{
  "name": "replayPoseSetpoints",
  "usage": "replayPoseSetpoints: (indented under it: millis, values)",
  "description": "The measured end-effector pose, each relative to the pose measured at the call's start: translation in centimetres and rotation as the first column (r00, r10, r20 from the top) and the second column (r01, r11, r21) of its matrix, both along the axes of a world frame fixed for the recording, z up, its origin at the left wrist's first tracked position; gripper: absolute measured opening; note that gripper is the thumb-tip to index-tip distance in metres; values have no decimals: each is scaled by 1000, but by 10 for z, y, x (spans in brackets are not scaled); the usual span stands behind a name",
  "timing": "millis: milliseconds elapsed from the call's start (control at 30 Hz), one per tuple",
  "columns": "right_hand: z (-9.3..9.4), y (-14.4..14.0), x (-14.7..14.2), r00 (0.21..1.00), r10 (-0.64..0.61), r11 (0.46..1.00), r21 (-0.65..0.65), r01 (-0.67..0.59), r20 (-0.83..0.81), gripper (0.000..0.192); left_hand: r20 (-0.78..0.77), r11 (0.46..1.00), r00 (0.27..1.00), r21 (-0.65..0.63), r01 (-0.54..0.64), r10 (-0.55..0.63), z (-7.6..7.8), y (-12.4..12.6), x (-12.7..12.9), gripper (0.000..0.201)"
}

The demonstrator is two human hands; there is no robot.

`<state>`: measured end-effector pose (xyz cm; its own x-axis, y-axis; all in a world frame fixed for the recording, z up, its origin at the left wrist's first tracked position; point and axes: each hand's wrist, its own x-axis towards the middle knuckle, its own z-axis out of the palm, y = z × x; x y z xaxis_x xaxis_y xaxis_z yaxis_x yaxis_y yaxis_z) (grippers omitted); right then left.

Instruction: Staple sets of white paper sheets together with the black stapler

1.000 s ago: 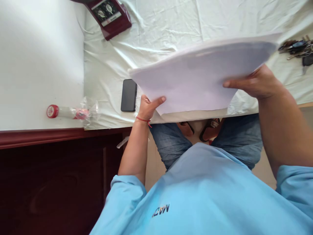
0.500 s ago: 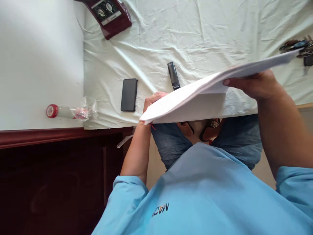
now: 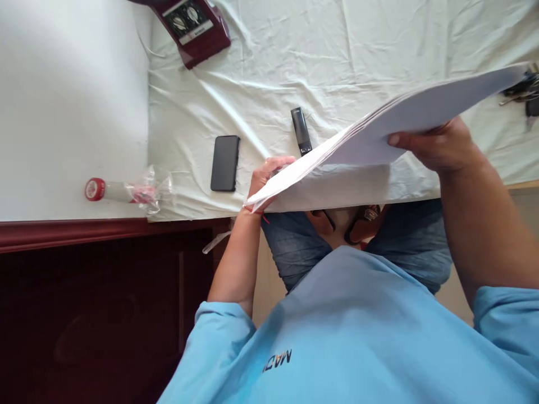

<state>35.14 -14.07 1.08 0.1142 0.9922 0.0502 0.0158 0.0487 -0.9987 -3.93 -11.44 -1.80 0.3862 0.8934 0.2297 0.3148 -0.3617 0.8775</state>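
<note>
A stack of white paper sheets (image 3: 374,129) is held up on its edge over the front of the table, slanting from lower left to upper right. My right hand (image 3: 446,146) grips its right part, with the thumb on the near face and the fingers hidden behind. At the lower left end, my left hand (image 3: 261,178) holds the stack, its fingers reaching along the far side and partly covered by the paper. A black remote-like handset (image 3: 300,130) lies just behind the sheets, its lower end close to their edge.
A dark phone (image 3: 224,163) lies left of my left hand on the pale tablecloth (image 3: 261,73). Farther left is a red-capped tube (image 3: 113,191) in clear plastic. A maroon appliance with dials (image 3: 197,33) stands at the back left. Keys (image 3: 528,90) lie at the right edge.
The stack has tilted, so more of its near face shows on the right, and its right end sits higher. The sheets' left end has shifted slightly, showing more of my left fingers.
</note>
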Motion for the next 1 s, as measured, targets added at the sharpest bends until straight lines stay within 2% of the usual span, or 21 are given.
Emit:
replayPoseSetpoints:
  millis: [100,200,333,467,533,600,700,767,900,1000]
  values:
    - [2,-1,-2,1000,3,999,-44,-3,-3,56,14,999,999,-17,-39,39,4,-1,1,55]
    - [-1,1,-6,999,-49,999,-19,49,-7,57,80,997,994,4,-71,71,-5,0,3,54]
    - [-4,4,-12,999,-37,999,-18,38,35,60,122,962,957,-103,-253,264,-20,3,4,68]
    - [3,2,-15,994,-74,996,51,70,74,57,154,958,947,-101,-268,281,-13,-4,11,62]
    - [7,1,-13,989,-128,989,80,122,75,58,188,949,938,-186,-256,290,-7,-12,19,61]
    - [9,-2,-10,983,-169,983,86,162,72,57,229,917,921,-324,-233,315,-4,-21,28,63]
    - [6,-8,1,979,-185,983,23,184,85,57,258,869,918,-471,-154,302,-9,-30,38,64]
    - [0,-14,10,978,-175,982,-53,182,109,58,263,853,921,-507,-122,288,-17,-31,39,60]
    - [-7,-27,27,975,-181,953,-223,206,129,53,253,861,906,-473,-189,338,-33,-17,35,60]
    - [-8,-33,33,977,-186,930,-302,211,108,52,232,870,895,-418,-262,382,-38,-5,31,67]
